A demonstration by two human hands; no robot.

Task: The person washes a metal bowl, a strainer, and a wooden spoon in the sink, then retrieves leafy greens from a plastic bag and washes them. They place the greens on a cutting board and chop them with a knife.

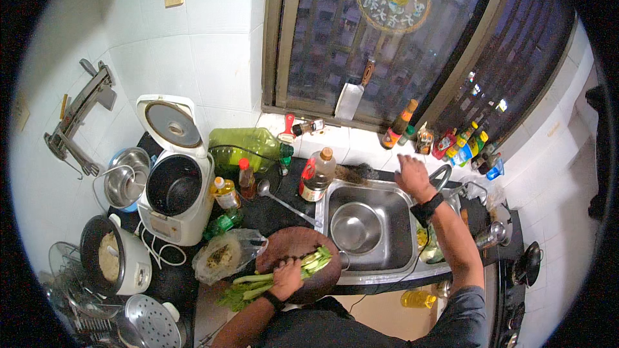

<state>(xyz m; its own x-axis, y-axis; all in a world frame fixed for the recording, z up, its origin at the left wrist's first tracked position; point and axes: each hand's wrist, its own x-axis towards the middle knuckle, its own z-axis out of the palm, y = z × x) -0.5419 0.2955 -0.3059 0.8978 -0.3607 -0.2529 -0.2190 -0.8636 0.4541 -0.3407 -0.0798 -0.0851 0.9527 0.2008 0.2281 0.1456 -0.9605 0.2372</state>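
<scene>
My left hand [288,278] presses down on a bunch of leafy green stalks [316,262] lying across a round brown cutting board [275,246]. The leafy ends [237,297] hang past the board's left edge. My right hand [417,179] is stretched over the back of the steel sink [373,266], beside the curved faucet [440,174], with nothing visible in it. Beyond it, a cleaver [350,99] with a wooden handle leans upright against the window. In the sink stands a round metal bowl [356,228].
Left of the board lies a plastic bag [225,256] with food inside. An open rice cooker [176,186], a large bottle [317,174] and a ladle [285,200] occupy the counter. Sauce bottles [399,125] line the sill. Greens [430,246] sit in the right basin.
</scene>
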